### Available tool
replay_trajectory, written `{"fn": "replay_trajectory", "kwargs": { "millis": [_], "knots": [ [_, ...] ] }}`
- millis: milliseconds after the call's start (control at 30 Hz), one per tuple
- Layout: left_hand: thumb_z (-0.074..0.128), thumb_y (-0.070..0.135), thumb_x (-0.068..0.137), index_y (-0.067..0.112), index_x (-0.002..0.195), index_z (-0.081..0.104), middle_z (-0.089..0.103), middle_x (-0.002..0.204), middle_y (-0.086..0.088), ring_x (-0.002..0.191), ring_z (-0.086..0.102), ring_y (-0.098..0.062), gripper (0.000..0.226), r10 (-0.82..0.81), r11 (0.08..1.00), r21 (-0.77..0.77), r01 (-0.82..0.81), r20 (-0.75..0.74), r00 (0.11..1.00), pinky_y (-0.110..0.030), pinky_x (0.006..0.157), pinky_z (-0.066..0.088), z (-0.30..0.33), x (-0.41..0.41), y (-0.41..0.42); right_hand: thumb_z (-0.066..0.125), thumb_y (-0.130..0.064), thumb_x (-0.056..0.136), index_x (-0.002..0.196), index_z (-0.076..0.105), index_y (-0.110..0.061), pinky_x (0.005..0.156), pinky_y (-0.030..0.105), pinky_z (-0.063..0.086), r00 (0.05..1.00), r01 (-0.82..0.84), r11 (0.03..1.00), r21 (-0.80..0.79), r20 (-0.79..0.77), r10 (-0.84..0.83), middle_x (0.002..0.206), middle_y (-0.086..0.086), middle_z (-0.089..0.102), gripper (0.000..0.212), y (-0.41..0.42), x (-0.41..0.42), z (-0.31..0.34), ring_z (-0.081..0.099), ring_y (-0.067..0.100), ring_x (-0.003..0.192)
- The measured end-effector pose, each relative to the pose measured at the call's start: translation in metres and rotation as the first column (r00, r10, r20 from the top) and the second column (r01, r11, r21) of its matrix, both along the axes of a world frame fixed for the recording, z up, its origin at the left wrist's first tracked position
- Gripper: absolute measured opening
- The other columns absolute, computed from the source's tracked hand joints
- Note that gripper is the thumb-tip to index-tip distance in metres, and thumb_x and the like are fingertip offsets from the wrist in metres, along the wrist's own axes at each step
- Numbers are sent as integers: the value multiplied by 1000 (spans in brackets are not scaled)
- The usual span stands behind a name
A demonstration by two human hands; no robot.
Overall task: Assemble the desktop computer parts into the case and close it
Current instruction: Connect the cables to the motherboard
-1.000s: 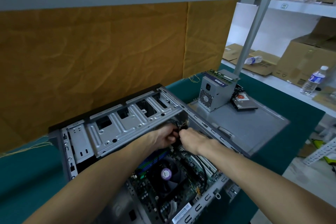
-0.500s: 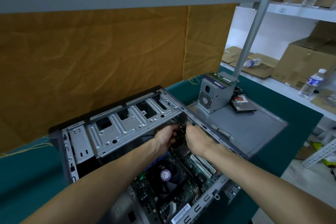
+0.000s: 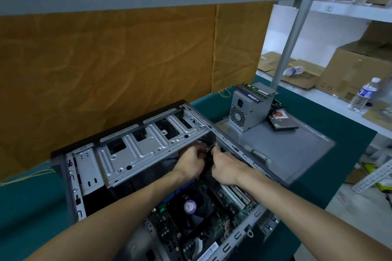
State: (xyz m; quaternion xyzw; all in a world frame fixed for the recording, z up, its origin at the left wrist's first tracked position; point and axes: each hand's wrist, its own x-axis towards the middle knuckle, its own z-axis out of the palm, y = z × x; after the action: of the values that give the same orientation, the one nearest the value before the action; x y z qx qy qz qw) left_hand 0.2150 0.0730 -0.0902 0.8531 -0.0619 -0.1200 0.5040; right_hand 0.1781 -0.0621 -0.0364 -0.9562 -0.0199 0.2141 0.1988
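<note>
The open computer case (image 3: 135,148) lies on its side on the green table. Its motherboard (image 3: 214,229) with a black CPU fan (image 3: 191,207) shows below my arms. Both hands reach deep into the case under the drive cage. My left hand (image 3: 191,161) and my right hand (image 3: 224,167) have curled fingers around thin cables (image 3: 209,148) between them. The cable ends are mostly hidden by my fingers. The grey power supply (image 3: 248,110) stands on the removed side panel (image 3: 292,148), with RAM sticks (image 3: 254,89) on top and a hard drive (image 3: 282,121) beside it.
A brown cloth wall stands right behind the case. A slanted metal post (image 3: 292,34) rises behind the power supply. White shelves at the right hold cardboard boxes (image 3: 356,70) and water bottles (image 3: 362,95). The table's right edge drops to the floor.
Both hands have stayed inside the case and shifted slightly up toward the drive cage, still working the cables between them. The camera has tilted a little.
</note>
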Motion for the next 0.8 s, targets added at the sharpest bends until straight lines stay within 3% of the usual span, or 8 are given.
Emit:
{"fn": "replay_trajectory", "kwargs": {
  "millis": [67,133,267,367,433,533,633,800],
  "knots": [
    [50,1,91,21,119,62,70,102,-2,87,65,-17,35,-127,972,212,105,97,987,-16,65,43,7,-7,8,40,-32,108,136,47,-2,46,23,48,996,53,988,143,-79,-42,96,17,73,41,-3,-2,3,69,22,69],
    [54,7,91,17,115,56,66,105,-3,99,65,-21,25,-119,954,279,109,19,993,-23,74,45,9,-11,17,42,-44,107,119,58,1,46,21,50,973,103,954,283,-226,-38,91,19,74,49,-3,-7,3,72,23,67],
    [54,7,89,14,83,60,66,87,-2,82,61,-17,11,-51,956,279,85,-125,991,-27,66,47,12,-18,30,51,-32,106,92,66,-4,45,23,49,956,18,945,326,-281,79,61,1,69,35,3,-22,5,61,12,45],
    [52,-1,95,5,91,68,68,83,-7,78,60,-20,17,91,995,-3,-95,-248,964,-24,60,46,16,-19,23,42,-15,103,97,69,0,46,22,48,991,54,955,293,-130,-16,61,0,67,31,-4,-24,17,56,11,45],
    [47,-3,99,3,99,68,76,84,-3,80,66,-16,22,117,924,-287,-254,-420,900,-22,60,49,21,-20,18,39,-9,99,93,68,1,50,25,48,998,58,967,248,-33,-51,70,14,70,32,-11,-27,24,58,18,52],
    [44,-6,98,7,100,67,78,92,-1,80,63,-14,27,96,858,-406,-314,-474,875,-25,65,46,22,-20,15,41,4,91,73,52,-7,44,28,37,1000,16,998,53,12,-16,64,11,55,24,-10,-33,22,49,21,50],
    [39,-9,95,15,102,66,72,110,-4,78,56,-14,37,103,886,-374,-273,-414,904,-25,65,44,21,-21,12,43,8,96,108,52,-1,44,27,31,996,40,998,-40,77,-37,83,9,55,18,-5,-30,16,52,20,64],
    [40,-9,93,21,94,64,69,114,-7,77,53,-15,38,84,909,-346,-233,-396,915,-26,62,42,18,-16,12,46,12,96,142,35,9,47,29,38,993,77,993,-86,97,-68,117,21,66,48,-2,-26,16,64,28,85]
  ]
}}
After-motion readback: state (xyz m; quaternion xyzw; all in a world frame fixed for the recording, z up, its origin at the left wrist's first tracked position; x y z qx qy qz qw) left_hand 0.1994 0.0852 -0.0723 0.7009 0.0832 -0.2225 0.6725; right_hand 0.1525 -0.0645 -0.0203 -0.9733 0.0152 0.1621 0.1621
